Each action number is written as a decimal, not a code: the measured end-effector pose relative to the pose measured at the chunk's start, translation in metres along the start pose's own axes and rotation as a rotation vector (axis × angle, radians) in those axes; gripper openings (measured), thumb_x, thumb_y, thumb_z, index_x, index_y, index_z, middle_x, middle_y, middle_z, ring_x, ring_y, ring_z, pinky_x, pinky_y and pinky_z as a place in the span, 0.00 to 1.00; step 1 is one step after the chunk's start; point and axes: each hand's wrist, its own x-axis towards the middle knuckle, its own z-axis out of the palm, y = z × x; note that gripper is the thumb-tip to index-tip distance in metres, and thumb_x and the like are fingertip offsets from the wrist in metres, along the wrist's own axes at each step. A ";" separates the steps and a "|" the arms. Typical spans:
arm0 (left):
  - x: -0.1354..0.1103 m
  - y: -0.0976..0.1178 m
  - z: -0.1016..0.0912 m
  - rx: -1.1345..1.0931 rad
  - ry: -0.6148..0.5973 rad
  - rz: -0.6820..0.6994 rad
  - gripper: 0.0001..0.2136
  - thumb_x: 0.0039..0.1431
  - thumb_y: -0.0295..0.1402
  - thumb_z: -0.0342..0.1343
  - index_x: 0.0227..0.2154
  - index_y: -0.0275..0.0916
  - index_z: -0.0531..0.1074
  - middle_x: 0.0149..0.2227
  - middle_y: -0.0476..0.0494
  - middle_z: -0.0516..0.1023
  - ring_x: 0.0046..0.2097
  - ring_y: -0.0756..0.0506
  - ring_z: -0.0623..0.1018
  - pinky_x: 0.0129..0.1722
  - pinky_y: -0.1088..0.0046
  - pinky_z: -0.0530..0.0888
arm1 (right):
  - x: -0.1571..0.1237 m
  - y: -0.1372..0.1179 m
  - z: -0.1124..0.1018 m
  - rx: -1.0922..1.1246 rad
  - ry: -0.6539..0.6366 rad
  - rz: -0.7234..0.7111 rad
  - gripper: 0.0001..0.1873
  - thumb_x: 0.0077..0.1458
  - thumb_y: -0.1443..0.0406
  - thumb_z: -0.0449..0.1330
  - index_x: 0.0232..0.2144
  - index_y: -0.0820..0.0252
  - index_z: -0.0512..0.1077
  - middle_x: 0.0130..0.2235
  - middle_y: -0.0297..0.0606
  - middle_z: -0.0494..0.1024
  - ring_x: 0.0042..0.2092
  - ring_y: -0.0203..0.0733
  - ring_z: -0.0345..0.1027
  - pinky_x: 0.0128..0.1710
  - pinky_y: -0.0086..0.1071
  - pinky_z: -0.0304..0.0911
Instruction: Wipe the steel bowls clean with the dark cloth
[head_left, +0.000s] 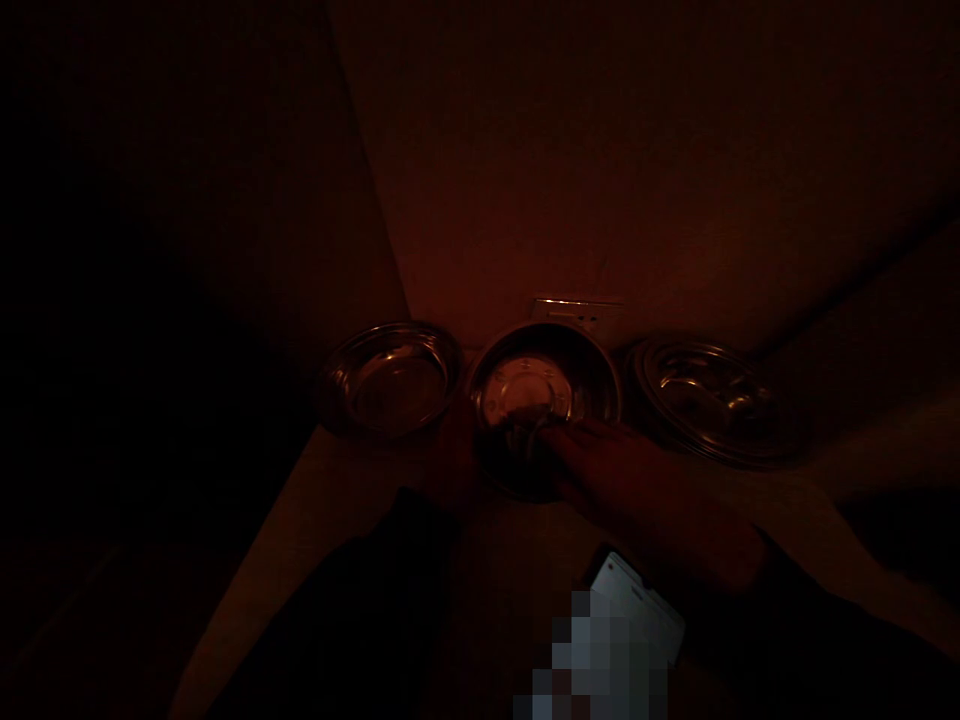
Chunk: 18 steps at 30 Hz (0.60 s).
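The light is very dim and reddish. A round metal bowl (525,385) stands in the middle of the table, its shiny inner bottom catching some light. My right hand (630,475) reaches over the bowl's near right rim, fingers together and pointing inward. At its fingertips is a small dark shape I cannot make out. My left hand (454,455) is beside the bowl's left wall and seems to touch it; its fingers are lost in shadow. Below my right forearm lies a phone (637,610) with a lit screen, partly blurred out.
A shallow metal dish (397,385) stands left of the bowl. On the right are stacked metal plates (712,400), the top one divided. A wall socket (577,312) sits behind the bowl, low on the wall (525,180). The pale table (292,520) has a left edge dropping into darkness.
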 end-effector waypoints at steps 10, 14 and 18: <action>0.008 -0.012 -0.003 -0.071 0.011 0.049 0.19 0.65 0.45 0.43 0.48 0.42 0.73 0.52 0.43 0.78 0.62 0.40 0.68 0.64 0.58 0.60 | 0.001 0.010 -0.010 -0.158 0.199 0.039 0.23 0.59 0.72 0.53 0.58 0.67 0.65 0.52 0.54 0.76 0.47 0.55 0.73 0.39 0.43 0.71; 0.009 -0.011 -0.005 -0.054 -0.011 0.050 0.16 0.64 0.42 0.46 0.45 0.42 0.74 0.52 0.44 0.77 0.60 0.40 0.70 0.63 0.59 0.62 | 0.001 0.003 -0.001 -0.242 0.125 0.045 0.25 0.58 0.74 0.52 0.58 0.66 0.65 0.56 0.54 0.73 0.50 0.59 0.70 0.40 0.48 0.71; 0.010 -0.012 -0.004 -0.044 -0.028 0.063 0.17 0.66 0.40 0.43 0.48 0.41 0.72 0.53 0.43 0.77 0.57 0.42 0.74 0.61 0.60 0.65 | -0.002 -0.001 0.006 -0.132 0.092 0.009 0.23 0.64 0.63 0.50 0.59 0.66 0.65 0.57 0.51 0.72 0.53 0.60 0.68 0.48 0.53 0.66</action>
